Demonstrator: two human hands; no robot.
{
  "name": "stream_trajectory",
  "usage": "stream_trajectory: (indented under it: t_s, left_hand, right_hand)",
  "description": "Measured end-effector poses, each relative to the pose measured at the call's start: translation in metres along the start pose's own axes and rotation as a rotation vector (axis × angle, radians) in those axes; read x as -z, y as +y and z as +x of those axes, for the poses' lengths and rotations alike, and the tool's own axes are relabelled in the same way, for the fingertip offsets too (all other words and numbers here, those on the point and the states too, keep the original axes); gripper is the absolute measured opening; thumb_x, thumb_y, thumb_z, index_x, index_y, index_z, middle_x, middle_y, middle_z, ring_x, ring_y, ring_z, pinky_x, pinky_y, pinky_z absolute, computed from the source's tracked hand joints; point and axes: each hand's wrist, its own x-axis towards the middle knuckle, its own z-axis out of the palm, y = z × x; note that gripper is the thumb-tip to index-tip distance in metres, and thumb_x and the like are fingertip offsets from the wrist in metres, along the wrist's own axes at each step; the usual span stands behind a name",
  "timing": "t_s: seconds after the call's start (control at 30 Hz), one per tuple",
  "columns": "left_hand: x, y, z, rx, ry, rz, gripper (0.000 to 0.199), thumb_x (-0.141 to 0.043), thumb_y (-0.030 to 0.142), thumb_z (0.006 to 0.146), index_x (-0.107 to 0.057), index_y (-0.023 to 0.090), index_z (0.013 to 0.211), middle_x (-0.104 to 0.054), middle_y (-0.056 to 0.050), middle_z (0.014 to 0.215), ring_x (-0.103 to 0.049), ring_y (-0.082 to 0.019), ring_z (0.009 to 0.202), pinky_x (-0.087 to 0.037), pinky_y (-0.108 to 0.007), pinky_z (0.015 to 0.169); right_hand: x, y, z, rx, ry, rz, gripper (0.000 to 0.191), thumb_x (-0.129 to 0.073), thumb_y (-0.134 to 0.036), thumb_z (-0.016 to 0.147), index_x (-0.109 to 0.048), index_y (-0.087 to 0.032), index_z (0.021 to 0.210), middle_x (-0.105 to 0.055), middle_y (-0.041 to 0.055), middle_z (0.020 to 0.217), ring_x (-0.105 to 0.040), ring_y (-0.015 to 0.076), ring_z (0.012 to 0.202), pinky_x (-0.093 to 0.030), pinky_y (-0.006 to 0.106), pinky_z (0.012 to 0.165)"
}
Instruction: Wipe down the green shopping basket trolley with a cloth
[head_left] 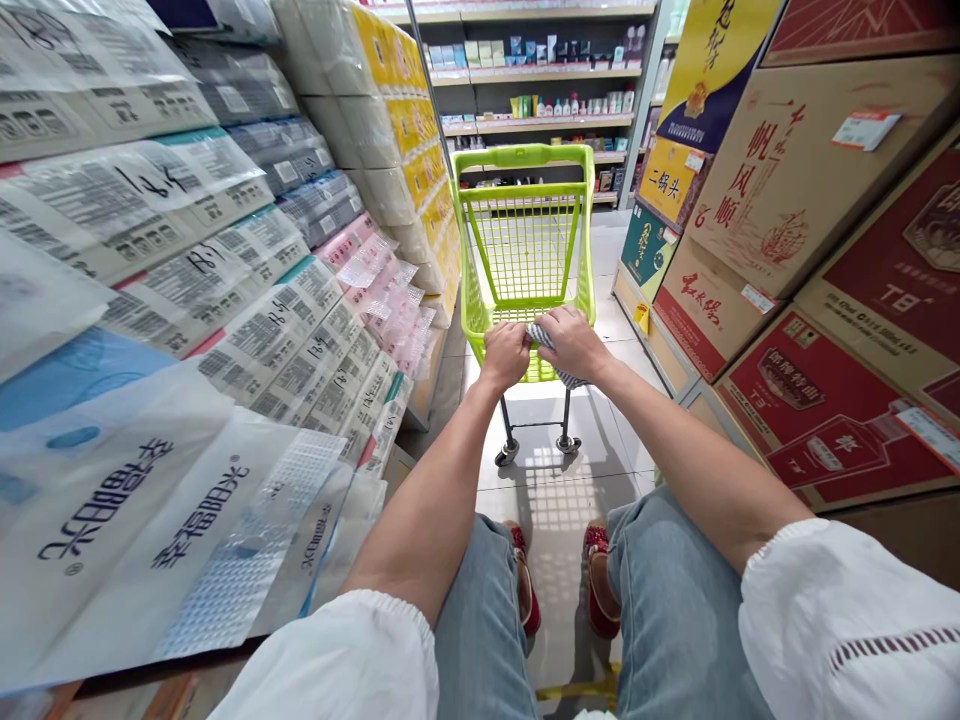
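A lime-green shopping cart (525, 245) stands on the tiled floor ahead, with nothing visible in its basket. My left hand (507, 352) is closed at the near edge of the cart. Close beside it, my right hand (571, 342) is closed on a grey-and-white striped cloth (570, 379), which shows between the hands and below the right one. The cloth lies at the cart's near rim, and the left fingers touch or grip its end. Two black-wheeled casters show under the cart.
Stacked packages (225, 260) in plastic wrap line the left side. Cartons (765, 190) are piled along the right. Beyond the cart stand shelves (532, 72) of small bottles and boxes. Tiled floor (555, 490) runs between the rows.
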Motion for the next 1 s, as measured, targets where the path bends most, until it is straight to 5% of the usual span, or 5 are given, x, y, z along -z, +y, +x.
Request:
stream_trajectory:
  t_s: [0.3,0.6,0.87,1.0]
  left_hand:
    - [0.013,-0.004,-0.006,-0.015,-0.041,0.003,0.032,-0.035,0.030,0.096,-0.052,0.022,0.070,-0.067,-0.006,0.084,-0.055,-0.021,0.085,-0.034,-0.037,0.079]
    - [0.011,0.002,-0.007,0.009,-0.027,-0.006,0.025,-0.040,0.024,0.093,-0.051,0.022,0.070,-0.066,-0.007,0.084,-0.055,-0.022,0.086,-0.033,-0.038,0.077]
    - [0.013,0.003,-0.011,-0.010,-0.018,-0.020,0.031,-0.036,0.030,0.096,-0.050,0.022,0.069,-0.066,-0.006,0.082,-0.055,-0.021,0.085,-0.033,-0.037,0.079]
    - [0.018,-0.001,-0.015,-0.028,-0.004,-0.004,0.033,-0.035,0.030,0.096,-0.050,0.022,0.068,-0.066,-0.006,0.081,-0.056,-0.020,0.084,-0.034,-0.036,0.079]
  right_hand:
    - [0.029,0.038,-0.016,0.012,-0.069,0.104,0.034,-0.052,-0.025,0.081,-0.061,-0.019,0.113,-0.062,0.0099,0.109,-0.052,0.0252,0.102,-0.040,0.037,0.091]
    - [0.011,-0.007,0.000,0.030,-0.067,-0.033,0.034,-0.054,-0.025,0.078,-0.062,-0.013,0.110,-0.063,0.0142,0.103,-0.052,0.0278,0.098,-0.041,0.038,0.086]
    - [0.035,0.035,-0.015,-0.061,-0.117,0.109,0.034,-0.057,-0.027,0.078,-0.064,-0.020,0.111,-0.065,0.0075,0.105,-0.057,0.0224,0.096,-0.044,0.033,0.084]
    - [0.036,0.028,-0.017,-0.057,-0.130,0.118,0.033,-0.057,-0.027,0.077,-0.065,-0.020,0.109,-0.066,0.0079,0.102,-0.058,0.0234,0.095,-0.044,0.033,0.084]
